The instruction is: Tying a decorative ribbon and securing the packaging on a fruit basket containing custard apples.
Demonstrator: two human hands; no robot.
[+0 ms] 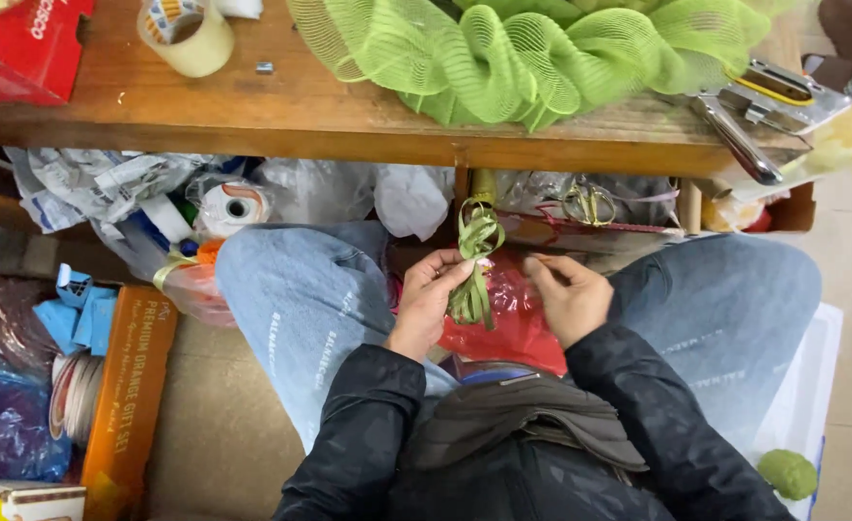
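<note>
A looped bundle of glossy green ribbon [475, 262] is pinched by the left hand [428, 294] over the lap, above crinkly red plastic [508, 318] (right hand [569, 297] loosely curled, nothing gripped).

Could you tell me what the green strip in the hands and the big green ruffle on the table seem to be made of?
The green ribbon, held by the left hand, looks like thin glossy plastic ribbon: it shines and curls in loops. The green ruffle looks like open synthetic mesh: its fine grid shows through.
</note>
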